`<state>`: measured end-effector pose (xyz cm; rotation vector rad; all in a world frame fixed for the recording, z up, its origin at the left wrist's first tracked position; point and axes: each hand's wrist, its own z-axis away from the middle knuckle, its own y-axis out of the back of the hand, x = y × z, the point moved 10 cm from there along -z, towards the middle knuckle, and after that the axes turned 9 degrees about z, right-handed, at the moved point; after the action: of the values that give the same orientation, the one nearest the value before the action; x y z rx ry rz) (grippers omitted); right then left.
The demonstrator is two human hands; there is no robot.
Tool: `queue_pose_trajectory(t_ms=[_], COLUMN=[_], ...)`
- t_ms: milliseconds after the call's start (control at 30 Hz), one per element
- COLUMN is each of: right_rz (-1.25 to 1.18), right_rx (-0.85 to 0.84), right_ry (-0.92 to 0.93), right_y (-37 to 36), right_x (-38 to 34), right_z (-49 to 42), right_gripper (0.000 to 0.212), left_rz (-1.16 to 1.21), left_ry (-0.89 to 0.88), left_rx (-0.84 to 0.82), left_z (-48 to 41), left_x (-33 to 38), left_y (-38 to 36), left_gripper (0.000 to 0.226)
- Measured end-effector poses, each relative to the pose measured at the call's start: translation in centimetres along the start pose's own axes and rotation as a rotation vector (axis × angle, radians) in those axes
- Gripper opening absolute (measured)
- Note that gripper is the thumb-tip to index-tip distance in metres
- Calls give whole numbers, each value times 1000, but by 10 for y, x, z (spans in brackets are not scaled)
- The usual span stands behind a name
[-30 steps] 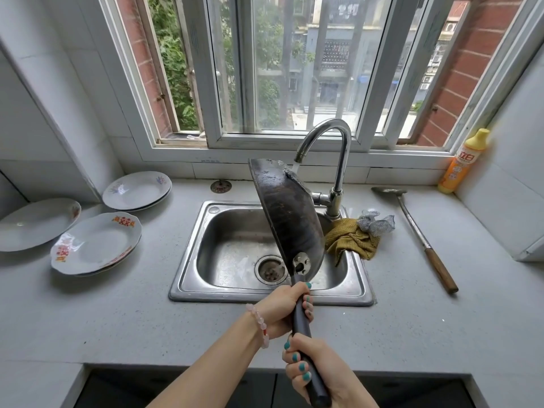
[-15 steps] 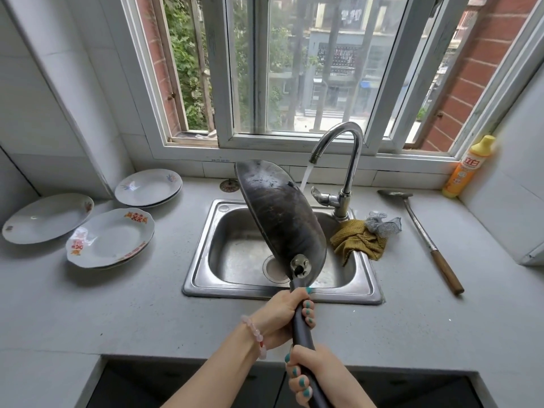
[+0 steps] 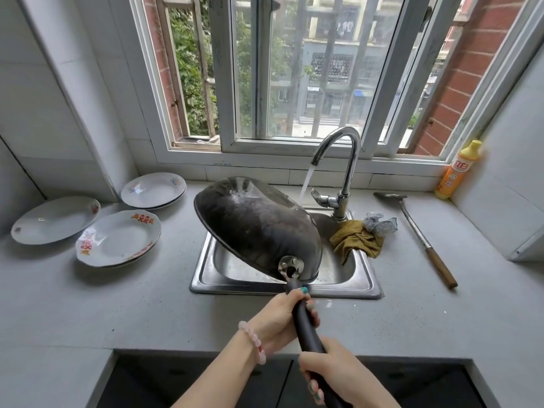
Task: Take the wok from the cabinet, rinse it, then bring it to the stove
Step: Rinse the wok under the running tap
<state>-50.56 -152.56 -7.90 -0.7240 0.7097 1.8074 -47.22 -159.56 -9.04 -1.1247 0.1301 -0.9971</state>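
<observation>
1. One second ago the wok (image 3: 256, 231) stood almost straight up on its edge. Now it is tipped far over, so its round dark back faces up.
2. The tap (image 3: 347, 160) is still running. The water (image 3: 306, 181) drops just behind the far right edge of the wok. I cannot see where it lands.
3. I think the rinse is still going on. Tipping the wok may be to pour the water out or to wet the back. The walk to the stove has not begun.
4. Both hands have a tight grip on the long dark handle (image 3: 306, 322). The left hand (image 3: 279, 316) is clamped round it close to the wok. The right hand (image 3: 338, 375) is clamped round it lower down.
5. The wok is over the sink (image 3: 365, 278), which is set in the grey surface (image 3: 147, 313). I cannot tell if its low edge touches the sink.
6. The wok is black and dull. It has a wet shine near the far top edge. A round metal piece (image 3: 291, 265) joins it to the handle.
</observation>
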Motion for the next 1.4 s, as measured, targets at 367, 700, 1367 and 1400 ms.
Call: queue_pose_trajectory(t_ms=[367,700,1367,1400], right_rz=[270,374,-592,-565], right_rx=[85,235,-79,-56], right_ry=[-45,-12,-2,10], right_y=[5,18,-16,-14], right_x=[6,-14,-42,-44], right_z=[-9,-10,5,6], right_gripper=[20,31,15,14], left_rz=[-3,147,575,568], left_ry=[-69,-169,-107,-117], left_rx=[201,239,17,17], left_z=[4,-17,-6,-6], left_x=[11,17,27,29], left_y=[20,11,-15,-16], left_gripper=[17,32,30,29])
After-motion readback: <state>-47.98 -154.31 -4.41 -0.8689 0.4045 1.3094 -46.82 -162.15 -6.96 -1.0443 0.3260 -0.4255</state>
